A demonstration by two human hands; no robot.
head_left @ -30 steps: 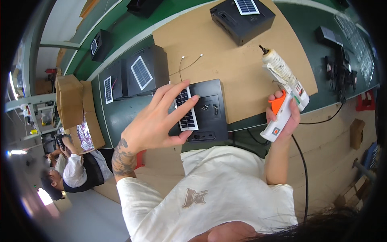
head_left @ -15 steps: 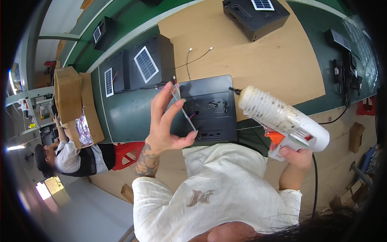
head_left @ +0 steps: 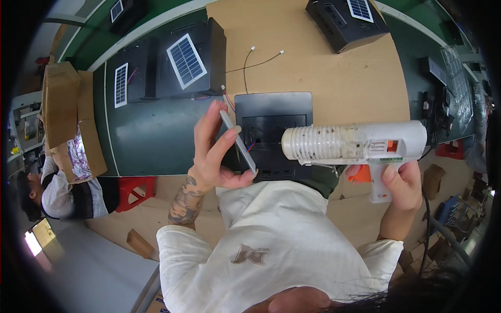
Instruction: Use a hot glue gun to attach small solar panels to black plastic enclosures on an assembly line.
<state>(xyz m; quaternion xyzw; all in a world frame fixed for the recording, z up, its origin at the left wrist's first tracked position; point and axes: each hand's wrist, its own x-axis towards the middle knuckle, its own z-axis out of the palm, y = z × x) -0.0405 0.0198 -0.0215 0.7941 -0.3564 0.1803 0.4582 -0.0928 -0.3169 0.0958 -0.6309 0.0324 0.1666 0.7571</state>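
My left hand (head_left: 209, 159) pinches a thin, pale-edged solar panel (head_left: 238, 142) by its edges between thumb and fingers, tilted nearly edge-on. It stands just over the left side of a black plastic box (head_left: 274, 104), where a short red and purple wire shows. In my right hand (head_left: 403, 187) is a white hot glue gun (head_left: 344, 143) with an orange trigger, its ribbed front end pointing left over the box. The barrel covers the box's right part, and its nozzle tip is hard to make out against the black plastic.
Black boxes with solar panels stand at the back left (head_left: 206, 57) and back right (head_left: 347, 26) of the bench. Loose thin wires (head_left: 245, 69) lie on the cardboard sheet (head_left: 360, 78). An open carton (head_left: 61, 104) is at far left, with another person (head_left: 65, 195) and a red stool (head_left: 136, 193) nearby.
The glue gun has swung from a slant to nearly level, and its front end has moved left and down over the box. My left hand still holds the panel, tilted slightly more.
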